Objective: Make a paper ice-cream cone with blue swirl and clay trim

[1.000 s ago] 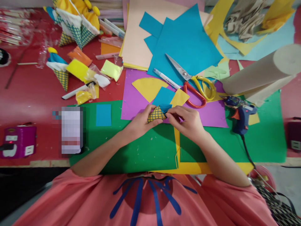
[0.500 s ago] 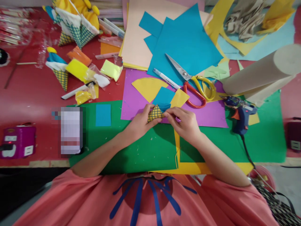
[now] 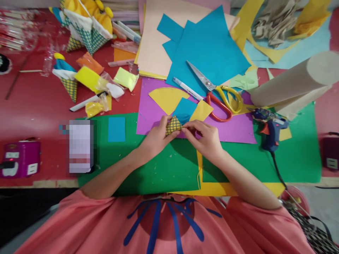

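- Left hand: grip clasping cone.
- Right hand: grip pinching cone's edge, 3 o'clock.
- Step, judged: working edge.
- Next move likely calls for steady clasp.

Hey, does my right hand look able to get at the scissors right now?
Probably yes: the scissors lie just beyond your right hand, and nothing seems to cover them. That hand appears to pinch the edge of the checked cone, though, so it would likely need to let go first.

I could read no words or numbers; the dark print on the slim white marker pen was too small.
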`<state>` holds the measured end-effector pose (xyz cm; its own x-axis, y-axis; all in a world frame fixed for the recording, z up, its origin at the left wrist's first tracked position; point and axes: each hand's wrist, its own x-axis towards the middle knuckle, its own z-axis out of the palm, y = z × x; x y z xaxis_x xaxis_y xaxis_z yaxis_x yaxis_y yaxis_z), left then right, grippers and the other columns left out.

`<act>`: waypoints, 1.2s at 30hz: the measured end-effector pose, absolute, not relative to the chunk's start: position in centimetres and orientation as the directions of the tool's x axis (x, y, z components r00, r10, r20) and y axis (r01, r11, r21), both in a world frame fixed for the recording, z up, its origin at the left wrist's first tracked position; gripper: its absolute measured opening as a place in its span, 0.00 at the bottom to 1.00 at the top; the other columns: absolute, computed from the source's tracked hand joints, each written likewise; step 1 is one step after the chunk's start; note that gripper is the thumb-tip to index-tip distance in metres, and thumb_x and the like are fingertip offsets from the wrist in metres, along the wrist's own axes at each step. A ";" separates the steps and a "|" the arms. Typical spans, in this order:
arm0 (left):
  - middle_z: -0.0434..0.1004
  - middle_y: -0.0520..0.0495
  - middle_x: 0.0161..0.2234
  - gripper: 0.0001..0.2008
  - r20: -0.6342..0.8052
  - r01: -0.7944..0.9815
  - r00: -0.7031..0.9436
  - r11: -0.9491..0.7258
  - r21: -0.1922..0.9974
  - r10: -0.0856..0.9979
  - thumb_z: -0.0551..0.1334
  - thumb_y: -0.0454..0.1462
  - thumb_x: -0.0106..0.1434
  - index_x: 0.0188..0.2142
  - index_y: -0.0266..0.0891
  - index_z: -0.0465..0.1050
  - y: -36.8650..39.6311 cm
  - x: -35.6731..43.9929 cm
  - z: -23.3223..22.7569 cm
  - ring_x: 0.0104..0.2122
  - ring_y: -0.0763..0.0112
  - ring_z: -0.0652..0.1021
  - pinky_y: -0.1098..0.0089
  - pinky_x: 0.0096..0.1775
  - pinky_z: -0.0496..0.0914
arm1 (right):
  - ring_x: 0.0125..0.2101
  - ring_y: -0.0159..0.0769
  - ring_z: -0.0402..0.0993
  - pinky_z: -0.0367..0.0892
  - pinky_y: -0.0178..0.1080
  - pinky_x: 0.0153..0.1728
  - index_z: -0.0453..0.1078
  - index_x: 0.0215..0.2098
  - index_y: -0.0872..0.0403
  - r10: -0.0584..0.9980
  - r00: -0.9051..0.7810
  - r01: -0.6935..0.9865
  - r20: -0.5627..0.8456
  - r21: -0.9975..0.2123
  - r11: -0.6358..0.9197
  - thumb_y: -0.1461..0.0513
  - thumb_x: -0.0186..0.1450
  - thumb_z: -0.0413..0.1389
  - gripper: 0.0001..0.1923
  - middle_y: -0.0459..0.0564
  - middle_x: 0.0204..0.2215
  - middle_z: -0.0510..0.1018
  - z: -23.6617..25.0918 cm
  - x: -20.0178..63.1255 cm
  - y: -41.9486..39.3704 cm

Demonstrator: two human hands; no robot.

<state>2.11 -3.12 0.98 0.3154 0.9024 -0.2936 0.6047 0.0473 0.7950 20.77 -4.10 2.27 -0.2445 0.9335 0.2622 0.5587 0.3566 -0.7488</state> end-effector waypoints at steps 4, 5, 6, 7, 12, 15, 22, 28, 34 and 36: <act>0.73 0.38 0.52 0.24 -0.314 0.590 0.326 0.068 0.805 0.892 0.59 0.49 0.64 0.53 0.41 0.57 -3.2 2.2 1.1 0.50 0.54 0.76 0.54 0.49 0.71 | 0.25 0.29 0.74 0.65 0.32 0.24 0.72 0.34 0.55 0.929 -0.262 0.585 0.260 -0.723 0.367 0.64 0.66 0.55 0.04 0.48 0.29 0.81 2.1 20.7 -4.1; 0.73 0.38 0.51 0.24 -0.317 0.589 0.328 0.070 0.805 0.890 0.59 0.50 0.64 0.53 0.41 0.57 -3.2 2.2 1.2 0.50 0.54 0.76 0.54 0.49 0.71 | 0.25 0.29 0.74 0.65 0.32 0.24 0.72 0.34 0.55 0.927 -0.268 0.593 0.260 -0.714 0.372 0.64 0.66 0.54 0.05 0.48 0.29 0.81 2.0 20.7 -4.1; 0.73 0.38 0.51 0.24 -0.318 0.590 0.329 0.069 0.804 0.889 0.59 0.50 0.64 0.53 0.40 0.57 -3.2 2.2 1.2 0.49 0.54 0.76 0.54 0.48 0.71 | 0.25 0.29 0.74 0.65 0.32 0.23 0.71 0.34 0.55 0.926 -0.270 0.601 0.264 -0.705 0.376 0.64 0.66 0.54 0.05 0.48 0.29 0.81 1.9 20.6 -4.1; 0.73 0.38 0.51 0.25 -0.316 0.590 0.328 0.068 0.804 0.890 0.59 0.50 0.64 0.53 0.40 0.57 -3.2 2.2 1.2 0.49 0.54 0.76 0.54 0.48 0.71 | 0.24 0.29 0.74 0.65 0.32 0.23 0.72 0.34 0.55 0.924 -0.269 0.608 0.270 -0.697 0.380 0.64 0.67 0.54 0.05 0.48 0.29 0.81 1.9 20.6 -4.1; 0.75 0.44 0.43 0.21 -0.304 0.428 0.356 0.135 0.894 0.884 0.60 0.51 0.63 0.47 0.41 0.61 -2.9 2.2 1.1 0.40 0.66 0.77 0.65 0.41 0.72 | 0.23 0.29 0.73 0.66 0.32 0.25 0.73 0.37 0.54 0.853 -0.252 0.576 0.457 -0.638 0.511 0.63 0.66 0.57 0.03 0.47 0.26 0.80 1.6 21.3 -3.9; 0.70 0.54 0.27 0.23 -0.466 0.199 0.429 0.422 0.884 0.774 0.60 0.55 0.60 0.42 0.40 0.62 -2.5 2.3 1.3 0.18 0.81 0.67 0.75 0.21 0.64 | 0.23 0.29 0.72 0.66 0.33 0.25 0.71 0.38 0.53 0.835 -0.190 0.507 0.517 -0.676 0.534 0.63 0.67 0.56 0.03 0.47 0.28 0.79 1.8 22.2 -3.6; 0.66 0.56 0.23 0.27 -0.549 -0.047 0.519 0.663 0.747 0.655 0.63 0.59 0.54 0.33 0.37 0.64 -2.0 2.3 2.0 0.13 0.86 0.58 0.76 0.13 0.57 | 0.24 0.29 0.71 0.66 0.35 0.25 0.68 0.34 0.53 0.914 -0.160 0.436 0.372 -0.804 0.404 0.60 0.70 0.51 0.09 0.47 0.27 0.75 2.4 23.2 -3.0; 0.62 0.58 0.20 0.23 -0.583 -0.015 0.552 0.706 0.708 0.596 0.60 0.55 0.59 0.36 0.37 0.66 -2.1 2.2 1.8 0.11 0.88 0.53 0.79 0.12 0.51 | 0.25 0.28 0.72 0.68 0.32 0.27 0.72 0.42 0.53 0.856 -0.328 0.410 0.400 -0.756 0.510 0.64 0.68 0.54 0.06 0.49 0.33 0.80 2.4 22.8 -3.2; 0.65 0.59 0.22 0.29 -0.541 0.024 0.607 0.667 0.745 0.582 0.63 0.61 0.54 0.39 0.39 0.63 -2.2 2.2 1.7 0.11 0.88 0.56 0.81 0.12 0.55 | 0.22 0.24 0.69 0.66 0.29 0.25 0.73 0.37 0.55 0.864 -0.343 0.375 0.369 -0.790 0.486 0.65 0.66 0.56 0.04 0.47 0.31 0.81 2.3 22.4 -3.3; 0.64 0.61 0.22 0.31 -0.538 0.066 0.602 0.635 0.770 0.590 0.64 0.62 0.52 0.41 0.41 0.61 -2.3 2.2 1.7 0.11 0.88 0.56 0.82 0.12 0.54 | 0.21 0.24 0.66 0.64 0.29 0.24 0.73 0.37 0.55 0.883 -0.340 0.378 0.323 -0.813 0.442 0.63 0.66 0.56 0.04 0.46 0.28 0.80 2.3 22.3 -3.4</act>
<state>2.22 -2.27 1.68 0.6019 0.5897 -0.5384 0.0661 0.6352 0.7695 22.34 -3.42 2.29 -0.3395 0.8834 0.3229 0.3779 0.4425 -0.8133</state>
